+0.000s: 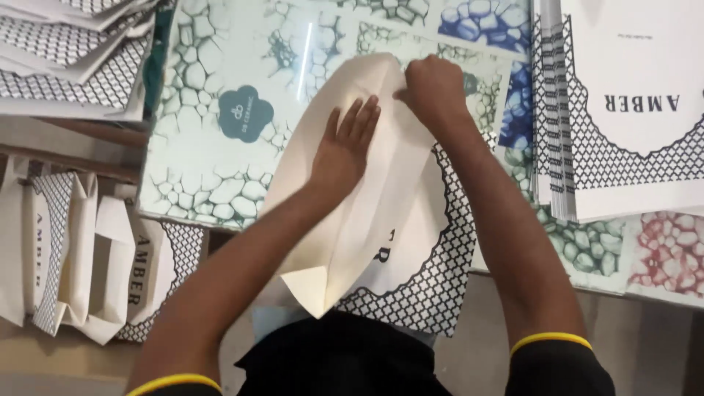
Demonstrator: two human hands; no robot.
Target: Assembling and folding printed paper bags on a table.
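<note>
Paper bag [381, 213], cream-coloured and still flat, lies on the patterned table [220, 132] right in front of the person, its long body running from the table's near edge up toward the middle. One smooth cream panel is folded over the top, with a sharp crease down its length and a small triangular fold at the near corner. Beneath it shows a white face edged with a black lattice print and some dark lettering, mostly covered.

Left hand [343, 150] lies flat on the cream panel, fingers stretched out and together, pressing down and grasping nothing. Right hand [434, 92] is curled at the bag's far end, fingertips pinching the paper edge there; the fingers themselves are tucked under and hard to see.

Whether the bag holds anything cannot be told, as it is pressed flat.

Glossy tabletop shows a cracked-stone pattern in green, with blue and red patches toward the right. At right sits a stack of flat bags [623, 110] in the same white paper with lattice borders, cut off by the picture's edge. At upper left another pile of lattice sheets [66, 59] is likewise cropped. At lower left, finished bags [88, 257] stand folded with their gusseted sides showing, below table level.
</note>
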